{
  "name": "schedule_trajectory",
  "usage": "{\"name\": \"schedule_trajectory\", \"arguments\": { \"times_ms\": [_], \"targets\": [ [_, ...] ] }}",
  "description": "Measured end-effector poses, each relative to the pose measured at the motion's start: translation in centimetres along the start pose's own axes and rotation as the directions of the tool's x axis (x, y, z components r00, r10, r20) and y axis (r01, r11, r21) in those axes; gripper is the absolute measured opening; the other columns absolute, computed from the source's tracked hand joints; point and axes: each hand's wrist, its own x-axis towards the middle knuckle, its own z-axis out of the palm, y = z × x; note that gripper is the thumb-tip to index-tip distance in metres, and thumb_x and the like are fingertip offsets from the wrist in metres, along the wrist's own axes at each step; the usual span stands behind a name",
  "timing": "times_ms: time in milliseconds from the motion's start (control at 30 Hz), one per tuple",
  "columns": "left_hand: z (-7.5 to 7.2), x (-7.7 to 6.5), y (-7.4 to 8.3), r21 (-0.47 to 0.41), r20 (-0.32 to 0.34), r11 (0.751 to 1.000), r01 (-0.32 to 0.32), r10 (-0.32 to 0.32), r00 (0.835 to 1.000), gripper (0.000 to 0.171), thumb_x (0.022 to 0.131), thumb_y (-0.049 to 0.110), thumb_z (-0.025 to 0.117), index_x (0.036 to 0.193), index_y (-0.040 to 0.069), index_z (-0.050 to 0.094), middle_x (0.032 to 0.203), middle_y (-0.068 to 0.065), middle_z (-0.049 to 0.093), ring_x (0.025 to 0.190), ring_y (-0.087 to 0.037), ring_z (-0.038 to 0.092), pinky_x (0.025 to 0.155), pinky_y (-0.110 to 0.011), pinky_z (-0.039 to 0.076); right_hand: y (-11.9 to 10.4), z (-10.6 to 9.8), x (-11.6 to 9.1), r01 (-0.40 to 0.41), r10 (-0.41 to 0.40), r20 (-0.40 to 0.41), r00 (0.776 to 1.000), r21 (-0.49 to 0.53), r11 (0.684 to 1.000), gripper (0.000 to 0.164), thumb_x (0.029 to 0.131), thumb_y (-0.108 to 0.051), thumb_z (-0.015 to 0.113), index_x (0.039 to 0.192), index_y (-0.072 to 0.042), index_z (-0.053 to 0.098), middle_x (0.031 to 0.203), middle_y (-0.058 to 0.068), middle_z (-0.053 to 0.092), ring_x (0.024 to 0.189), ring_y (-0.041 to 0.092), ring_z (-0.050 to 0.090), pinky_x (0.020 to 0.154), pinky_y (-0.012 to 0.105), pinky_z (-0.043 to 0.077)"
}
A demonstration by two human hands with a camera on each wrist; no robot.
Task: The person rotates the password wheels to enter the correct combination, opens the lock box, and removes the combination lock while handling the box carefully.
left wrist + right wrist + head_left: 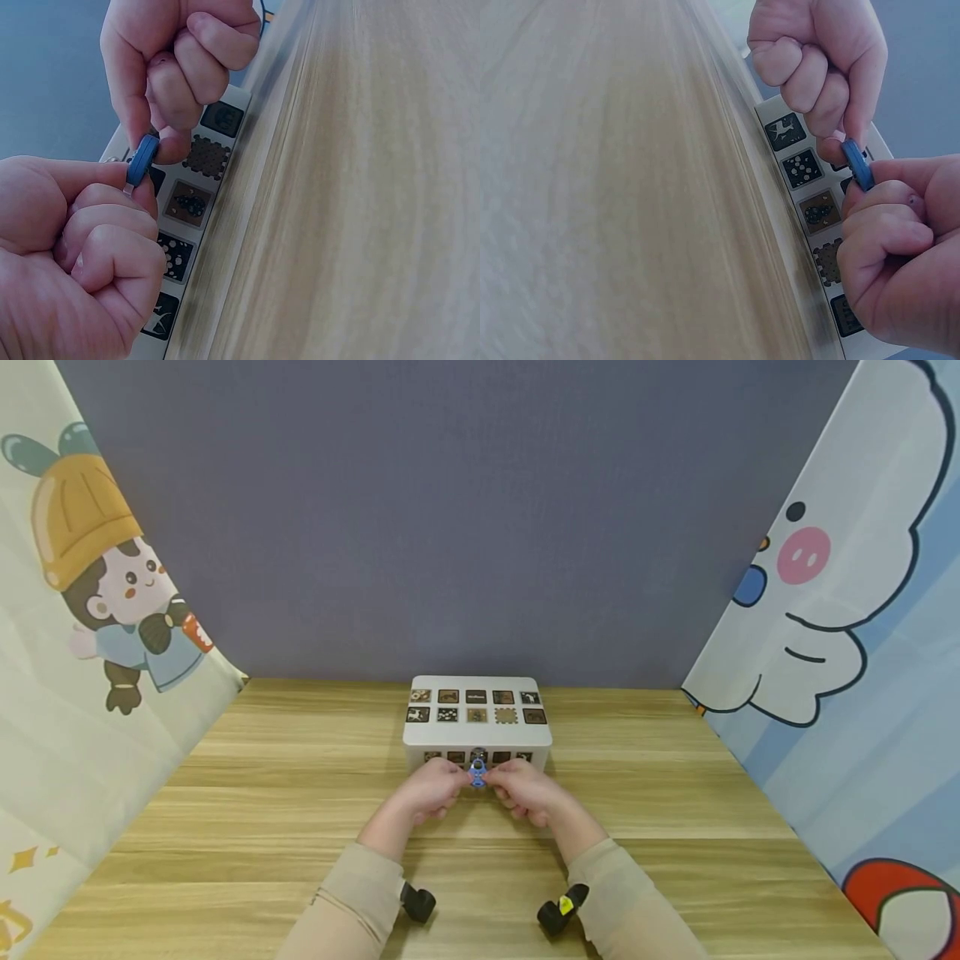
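A small blue padlock (477, 774) sits at the metal clasp (478, 754) on the front of a white box (477, 732). My left hand (435, 788) pinches one side of the padlock between thumb and forefinger. From the other side, my right hand (528, 791) pinches it the same way. In the left wrist view the padlock (142, 160) appears edge-on between the fingertips of both hands, its shackle mostly hidden. The other fingers of my right hand (900, 247) are curled into the palm, as are those of my left hand (817, 67).
Small dark and brown picture squares decorate the box lid and front. The box stands on a wood-grain table (247, 827), close to a grey back panel (465, 527). Cartoon-printed curtains (862, 760) hang at both sides. Black wrist cameras (417, 903) are strapped at my sleeves.
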Motion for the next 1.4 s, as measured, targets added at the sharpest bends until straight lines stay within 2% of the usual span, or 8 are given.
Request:
{"name": "schedule_trajectory", "arguments": {
  "times_ms": [467,733,933,1267,1400],
  "targets": [
    [0.0,0.0,0.0,0.002,0.002,1.000,-0.002,0.002,1.000,0.028,0.095,0.021,0.052,0.102,-0.003,0.064,0.050,0.007,0.033,0.038,-0.007,0.028,0.036,-0.020,0.027,-0.1,0.1,-0.1,-0.004,0.004,0.002,1.000,0.001,1.000,0.032,0.096,-0.026,0.050,0.087,0.005,0.054,0.055,-0.004,0.036,0.042,0.008,0.024,0.036,0.021,0.021],
    [0.0,0.0,0.0,0.013,-0.001,1.000,-0.004,0.004,1.000,0.029,0.095,0.022,0.052,0.102,-0.004,0.064,0.050,0.007,0.033,0.038,-0.007,0.028,0.036,-0.020,0.027,-0.2,0.2,-0.2,-0.010,0.010,-0.006,1.000,-0.007,1.000,0.033,0.097,-0.026,0.049,0.091,0.006,0.055,0.055,-0.004,0.035,0.042,0.008,0.023,0.036,0.022,0.020],
    [0.0,0.1,0.0,0.017,-0.006,1.000,-0.003,0.003,1.000,0.029,0.095,0.022,0.053,0.101,-0.004,0.064,0.050,0.007,0.034,0.038,-0.007,0.029,0.036,-0.020,0.028,-0.2,0.2,-0.2,-0.015,0.015,-0.007,1.000,-0.006,1.000,0.033,0.097,-0.027,0.049,0.088,0.004,0.053,0.054,-0.004,0.034,0.042,0.008,0.023,0.036,0.022,0.020],
    [0.2,0.0,-0.1,0.006,-0.012,1.000,-0.001,0.001,1.000,0.029,0.094,0.021,0.054,0.102,-0.005,0.064,0.050,0.007,0.034,0.038,-0.007,0.029,0.036,-0.020,0.027,0.0,-0.4,-0.1,-0.032,0.032,-0.003,0.999,0.011,0.999,0.032,0.095,-0.029,0.052,0.084,0.000,0.052,0.053,-0.004,0.032,0.042,0.009,0.023,0.036,0.023,0.020],
    [0.2,0.1,-0.2,0.005,-0.013,1.000,-0.004,0.004,1.000,0.028,0.094,0.021,0.054,0.102,-0.004,0.064,0.050,0.007,0.035,0.038,-0.007,0.030,0.036,-0.020,0.027,-0.3,-0.8,-0.4,-0.036,0.036,-0.007,0.999,0.017,0.999,0.032,0.094,-0.030,0.053,0.088,0.001,0.057,0.053,-0.005,0.032,0.042,0.008,0.022,0.036,0.022,0.019]
  ]
}}
